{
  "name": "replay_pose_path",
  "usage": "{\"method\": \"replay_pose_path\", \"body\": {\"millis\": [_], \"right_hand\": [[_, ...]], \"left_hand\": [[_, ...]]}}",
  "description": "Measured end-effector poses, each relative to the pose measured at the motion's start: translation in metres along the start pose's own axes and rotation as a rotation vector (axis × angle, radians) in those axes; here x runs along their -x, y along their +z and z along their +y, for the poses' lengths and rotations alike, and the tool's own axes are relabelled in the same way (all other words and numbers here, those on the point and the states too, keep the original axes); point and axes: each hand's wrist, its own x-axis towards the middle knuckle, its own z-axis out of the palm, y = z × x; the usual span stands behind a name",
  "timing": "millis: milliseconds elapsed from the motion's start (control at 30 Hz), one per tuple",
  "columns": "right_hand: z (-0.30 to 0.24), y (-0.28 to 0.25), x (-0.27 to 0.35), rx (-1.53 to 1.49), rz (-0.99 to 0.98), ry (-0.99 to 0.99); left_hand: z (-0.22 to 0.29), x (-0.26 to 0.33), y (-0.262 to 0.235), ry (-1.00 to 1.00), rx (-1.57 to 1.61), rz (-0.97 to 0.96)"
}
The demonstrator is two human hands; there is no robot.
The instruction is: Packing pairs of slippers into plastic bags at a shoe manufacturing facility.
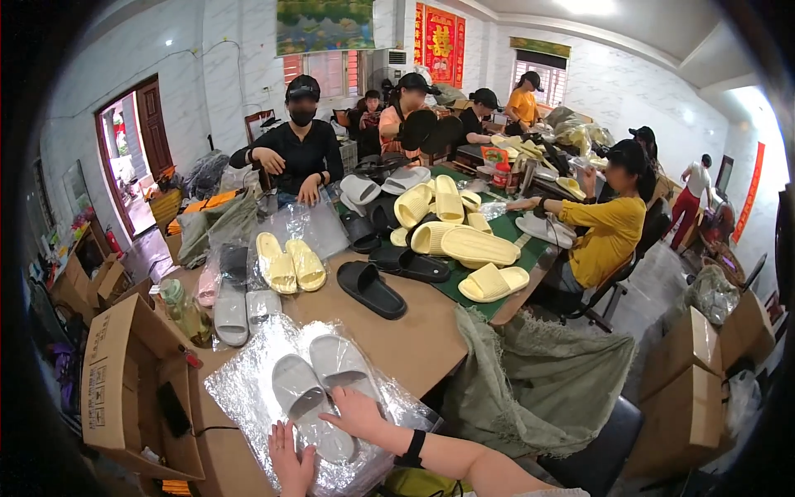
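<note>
1. Left hand (290, 457), 7 o'clock of the gray pair (298, 383): grip apart.
2. Right hand (358, 414), 4 o'clock: grip apart, laid over the pair.
3. Gray pair: on clear film (236, 385); cannot tell if bagged.
4. 10 o'clock: gray slippers (232, 319), already bagged.
5. 11 o'clock: yellow pair (283, 270), bagged.
6. 1 o'clock: yellow slippers (480, 247), loose.

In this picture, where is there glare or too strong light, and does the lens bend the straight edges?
Head view: white glare streaks the clear plastic beside the grey slide sandals; head view: the ceiling light and open doorway look washed out; head view: the ceiling edges bow, and a dark round border hides the picture's corners.
</note>
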Motion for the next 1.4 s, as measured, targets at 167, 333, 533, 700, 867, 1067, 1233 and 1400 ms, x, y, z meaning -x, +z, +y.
{"method": "replay_pose_path", "body": {"millis": [167,333,533,700,867,1067,1233,1400], "right_hand": [[-0.001,-0.0032,0.0015,-0.026,-0.013,0.012],[0.0028,0.0026,0.0043,-0.082,0.031,0.004],[0.0047,0.0035,0.0054,-0.101,0.066,0.004],[0.0038,0.0029,0.0053,-0.099,0.056,0.014],[0.0053,0.0037,0.006,-0.089,0.069,0.016],[0.0031,0.0015,0.0054,-0.104,0.061,0.014],[0.0024,0.0007,0.0051,-0.113,0.048,0.021],[0.0035,0.0007,0.006,-0.102,0.074,0.002]], "left_hand": [[-0.0032,-0.001,-0.0002,-0.011,-0.005,-0.021],[0.0006,-0.0002,-0.0021,-0.013,0.014,-0.007],[-0.0019,-0.0001,-0.0009,0.003,0.012,0.001],[-0.0085,0.0003,0.0019,0.031,0.019,0.017],[-0.0007,-0.001,-0.0009,0.002,0.018,0.006],[-0.0041,0.0004,0.0008,-0.011,0.021,0.011],[-0.0069,0.0009,0.0019,0.002,0.011,0.018],[-0.003,0.0,-0.0003,-0.001,0.031,0.014]]}}
